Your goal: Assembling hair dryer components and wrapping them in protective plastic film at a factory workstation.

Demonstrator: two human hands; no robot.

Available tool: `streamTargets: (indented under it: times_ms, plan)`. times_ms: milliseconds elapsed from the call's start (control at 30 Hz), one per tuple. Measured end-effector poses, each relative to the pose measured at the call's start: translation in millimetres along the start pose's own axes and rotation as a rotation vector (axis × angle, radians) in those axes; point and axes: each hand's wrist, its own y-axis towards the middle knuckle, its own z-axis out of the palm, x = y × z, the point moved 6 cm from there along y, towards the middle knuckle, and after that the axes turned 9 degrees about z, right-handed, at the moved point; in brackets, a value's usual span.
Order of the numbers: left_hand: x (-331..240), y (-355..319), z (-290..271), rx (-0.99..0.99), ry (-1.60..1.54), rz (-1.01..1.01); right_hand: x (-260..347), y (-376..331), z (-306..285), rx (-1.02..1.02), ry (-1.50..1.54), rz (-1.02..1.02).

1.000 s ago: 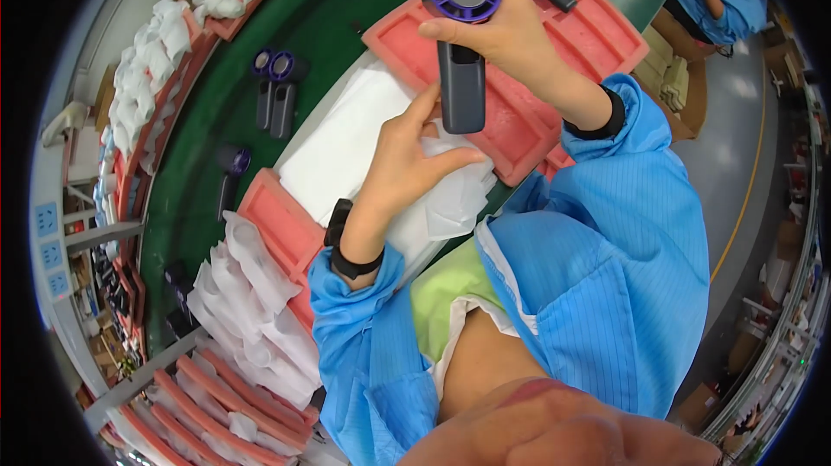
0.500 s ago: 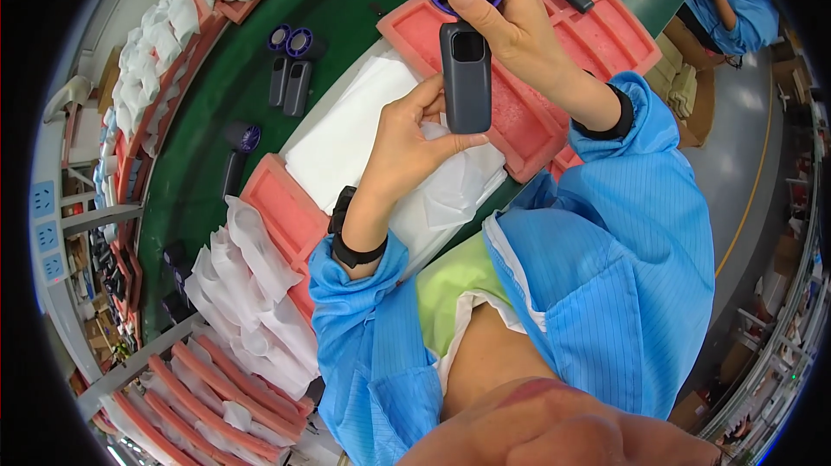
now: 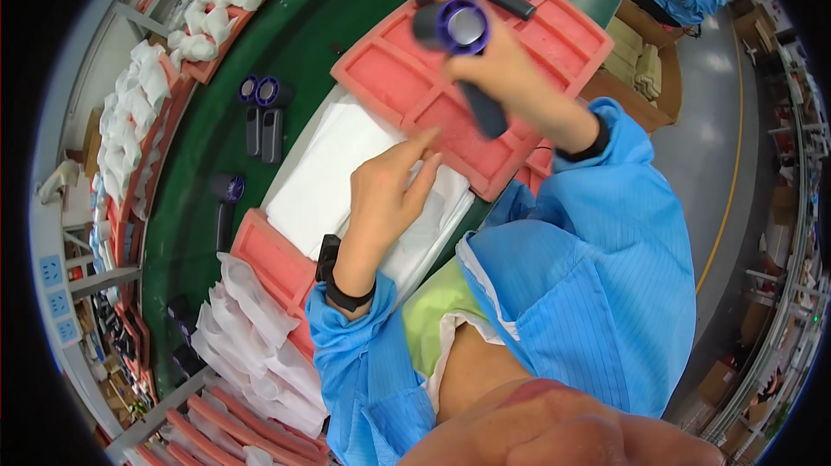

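Handheld device (image 3: 463, 26), one: dark body, purple-ringed round head, grey handle slanting down toward the right; blurred, held above the pink tray (image 3: 394, 59). Handling, as judged: light enough for one hand, hard-shelled, rather smooth and so apt to slip; ringed face likely the delicate part. Best hold: around the neck or handle.

Right hand (image 3: 506, 72): closed about the device where head meets handle.

Left hand (image 3: 381, 193): holding nothing visible, thumb and fingers parted, over white sheets (image 3: 316, 180); contact with tray edge cannot be told.

Further devices: several at the tray's far end, including a dark one (image 3: 509, 1); an upright-looking pair (image 3: 270, 133) on the green table (image 3: 307, 42).
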Motion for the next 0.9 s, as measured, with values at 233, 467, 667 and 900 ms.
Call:
streamTargets:
  times_ms: [233,467,667,900]
  plan:
    - [20,2,-15,-0.055,-0.091,-0.119,-62,109,-224,0.011,-0.657,0.220]
    - [33,3,-21,-0.079,-0.091,-0.119,-158,118,-294,-0.007,-1.020,0.352]
    - [40,3,-25,-0.075,-0.093,-0.188,-78,105,-207,-0.179,-1.618,0.360]
    - [40,3,-21,-0.078,-0.120,-0.162,-107,135,-130,-0.115,-1.481,0.103]
